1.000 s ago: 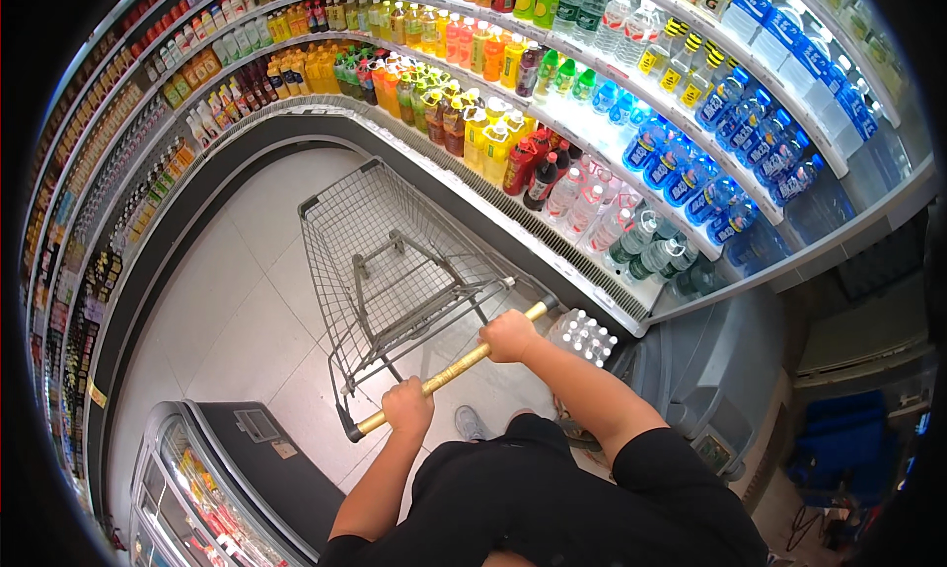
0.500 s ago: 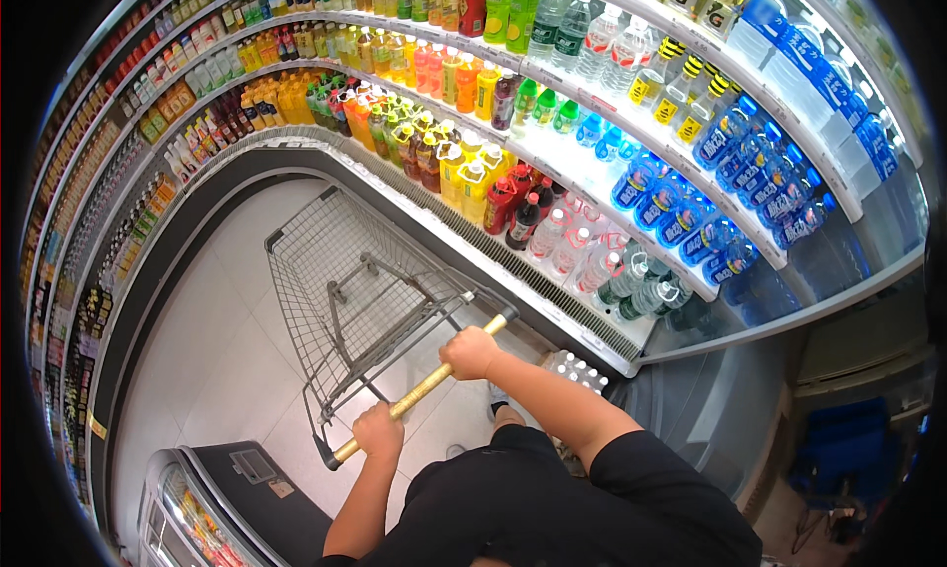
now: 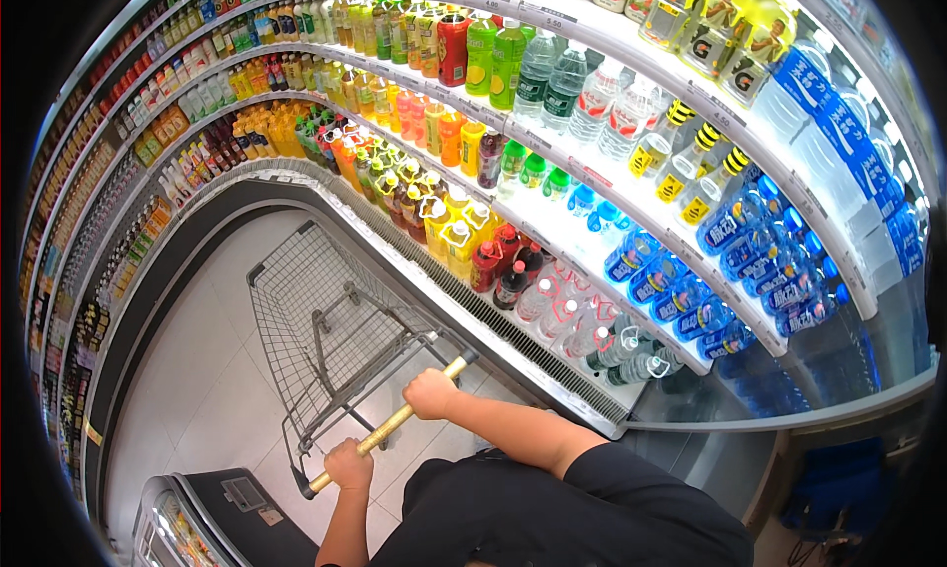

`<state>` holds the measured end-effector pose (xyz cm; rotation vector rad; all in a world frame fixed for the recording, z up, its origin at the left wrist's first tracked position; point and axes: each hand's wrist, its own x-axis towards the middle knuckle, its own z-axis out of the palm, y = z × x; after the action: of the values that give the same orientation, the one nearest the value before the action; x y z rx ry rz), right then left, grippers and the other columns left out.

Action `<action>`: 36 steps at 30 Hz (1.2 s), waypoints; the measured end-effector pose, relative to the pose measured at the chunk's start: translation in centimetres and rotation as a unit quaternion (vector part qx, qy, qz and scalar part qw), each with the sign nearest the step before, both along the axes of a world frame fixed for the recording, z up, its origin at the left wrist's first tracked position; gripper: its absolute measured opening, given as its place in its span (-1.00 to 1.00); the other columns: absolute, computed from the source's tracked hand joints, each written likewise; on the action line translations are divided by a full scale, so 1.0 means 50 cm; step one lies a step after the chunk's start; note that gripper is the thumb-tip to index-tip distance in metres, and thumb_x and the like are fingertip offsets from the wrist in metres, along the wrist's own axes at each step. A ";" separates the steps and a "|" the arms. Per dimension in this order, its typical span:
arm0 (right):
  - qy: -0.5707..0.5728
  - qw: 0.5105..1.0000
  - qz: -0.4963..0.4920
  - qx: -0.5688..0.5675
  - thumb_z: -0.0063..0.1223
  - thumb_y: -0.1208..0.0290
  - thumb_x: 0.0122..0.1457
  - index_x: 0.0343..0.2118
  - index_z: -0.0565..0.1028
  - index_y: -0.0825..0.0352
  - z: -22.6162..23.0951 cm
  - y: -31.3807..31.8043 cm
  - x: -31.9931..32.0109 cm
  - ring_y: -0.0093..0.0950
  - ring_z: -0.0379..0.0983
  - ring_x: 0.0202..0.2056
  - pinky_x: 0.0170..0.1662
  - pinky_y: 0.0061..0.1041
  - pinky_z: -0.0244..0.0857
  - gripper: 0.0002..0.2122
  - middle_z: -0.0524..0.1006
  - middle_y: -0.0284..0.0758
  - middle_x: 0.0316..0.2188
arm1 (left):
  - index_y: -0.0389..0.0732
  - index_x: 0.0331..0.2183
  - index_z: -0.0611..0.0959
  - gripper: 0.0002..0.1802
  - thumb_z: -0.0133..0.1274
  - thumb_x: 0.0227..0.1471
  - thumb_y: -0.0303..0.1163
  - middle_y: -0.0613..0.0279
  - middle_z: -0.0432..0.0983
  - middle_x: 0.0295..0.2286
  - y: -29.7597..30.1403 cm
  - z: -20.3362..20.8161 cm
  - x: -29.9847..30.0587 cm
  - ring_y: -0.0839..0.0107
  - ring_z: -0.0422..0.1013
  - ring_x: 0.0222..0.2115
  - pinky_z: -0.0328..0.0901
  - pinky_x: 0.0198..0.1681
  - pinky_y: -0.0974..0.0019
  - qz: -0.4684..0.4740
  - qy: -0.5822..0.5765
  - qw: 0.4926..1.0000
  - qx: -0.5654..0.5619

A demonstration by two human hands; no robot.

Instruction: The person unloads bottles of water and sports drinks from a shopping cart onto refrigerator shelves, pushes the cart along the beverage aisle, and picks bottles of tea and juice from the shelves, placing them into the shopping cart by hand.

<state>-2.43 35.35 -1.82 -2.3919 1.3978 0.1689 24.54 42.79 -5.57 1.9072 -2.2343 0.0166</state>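
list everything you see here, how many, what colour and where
shopping cart: one, grey wire, centre-left
cart handle: one, yellow, near end of cart
floor: one, pale tiles, under cart
shelves: several, white-edged, curving from left across top to right
blue-labelled bottles: many, blue, right-hand shelves
lime-green bottles: two tall ones, green, upper middle
yellow jugs: several, yellow, bottom shelf
display case: one, dark grey side, lower left
blue item, kind unclear: blue, lower right
shirt: one, black, bottom
left hand: one, bare, gripping handle
right hand: one, bare, gripping handle
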 end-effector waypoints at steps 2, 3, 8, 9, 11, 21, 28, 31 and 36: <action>0.004 1.000 0.005 0.006 0.20 0.32 -0.02 -0.48 0.66 0.16 0.001 -0.031 -0.013 -0.30 0.64 -0.40 -0.33 -0.28 0.48 -0.91 0.66 -0.33 -0.49 | -0.10 -0.62 0.59 -0.84 0.24 -0.15 -0.34 0.14 0.52 -0.66 -0.027 -0.001 -0.012 0.08 0.48 -0.62 0.30 -0.49 0.01 0.014 -0.011 1.000 0.007; 0.004 1.000 0.008 0.009 0.20 0.32 -0.01 -0.47 0.66 0.17 0.000 -0.042 -0.016 -0.30 0.64 -0.39 -0.32 -0.28 0.49 -0.91 0.66 -0.32 -0.48 | -0.10 -0.62 0.59 -0.84 0.24 -0.15 -0.34 0.14 0.52 -0.66 -0.036 -0.005 -0.014 0.08 0.48 -0.62 0.30 -0.49 0.01 0.019 -0.012 1.000 0.008; 0.006 1.000 0.010 0.017 0.18 0.34 0.03 -0.43 0.69 0.17 0.005 -0.102 -0.027 -0.32 0.65 -0.36 -0.30 -0.31 0.48 -0.89 0.67 -0.33 -0.45 | -0.09 -0.57 0.64 -0.91 0.26 -0.20 -0.37 0.16 0.55 -0.63 -0.087 -0.017 -0.020 0.09 0.50 -0.58 0.31 -0.46 0.00 0.018 0.013 1.000 0.002; 0.007 1.000 0.012 0.015 0.18 0.34 0.03 -0.43 0.69 0.17 0.005 -0.112 -0.031 -0.32 0.65 -0.36 -0.30 -0.31 0.48 -0.90 0.67 -0.33 -0.45 | -0.09 -0.57 0.64 -0.91 0.26 -0.20 -0.37 0.16 0.55 -0.63 -0.097 -0.017 -0.023 0.09 0.50 -0.58 0.31 -0.46 0.00 0.019 0.013 1.000 0.003; 0.008 1.000 0.014 0.013 0.18 0.34 0.03 -0.43 0.69 0.17 0.007 -0.127 -0.034 -0.32 0.65 -0.36 -0.31 -0.31 0.48 -0.90 0.68 -0.33 -0.46 | -0.09 -0.55 0.66 -0.92 0.26 -0.20 -0.37 0.16 0.55 -0.64 -0.114 -0.016 -0.029 0.09 0.50 -0.58 0.31 -0.46 0.00 0.026 0.006 0.999 0.020; -0.019 1.000 0.001 -0.007 0.18 0.32 -0.03 -0.49 0.62 0.20 -0.022 -0.188 -0.030 -0.28 0.63 -0.45 -0.38 -0.25 0.46 -0.90 0.63 -0.30 -0.54 | -0.13 -0.63 0.57 -0.77 0.20 -0.01 -0.34 0.11 0.52 -0.66 -0.191 0.010 -0.025 0.06 0.48 -0.61 0.30 -0.48 0.00 0.000 0.000 0.999 0.054; -0.020 1.000 -0.008 -0.017 0.18 0.31 -0.05 -0.47 0.60 0.20 -0.016 -0.248 -0.019 -0.26 0.61 -0.47 -0.39 -0.25 0.45 -0.88 0.61 -0.31 -0.57 | -0.14 -0.64 0.54 -0.71 0.19 0.04 -0.31 0.10 0.51 -0.67 -0.258 0.012 -0.003 0.04 0.46 -0.64 0.32 -0.49 -0.02 -0.025 0.015 0.998 0.054; -0.017 1.000 -0.004 -0.018 0.18 0.30 -0.06 -0.49 0.58 0.21 -0.020 -0.276 -0.008 -0.27 0.60 -0.48 -0.40 -0.25 0.45 -0.88 0.60 -0.32 -0.59 | -0.15 -0.62 0.54 -0.72 0.20 0.02 -0.28 0.09 0.52 -0.65 -0.293 0.010 0.013 0.03 0.48 -0.62 0.33 -0.48 -0.03 -0.029 0.013 0.997 0.077; -0.025 0.999 -0.018 -0.027 0.18 0.30 -0.08 -0.52 0.56 0.22 -0.034 -0.304 0.014 -0.27 0.60 -0.49 -0.40 -0.25 0.44 -0.88 0.59 -0.32 -0.59 | -0.16 -0.57 0.56 -0.76 0.25 -0.11 -0.26 0.08 0.54 -0.63 -0.339 0.023 0.044 0.00 0.51 -0.57 0.37 -0.45 -0.04 -0.057 0.009 0.989 0.136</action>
<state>-1.72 20.17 -3.50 -2.3948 1.4389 0.0625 26.76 25.86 -4.42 1.8901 -2.4353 -0.3377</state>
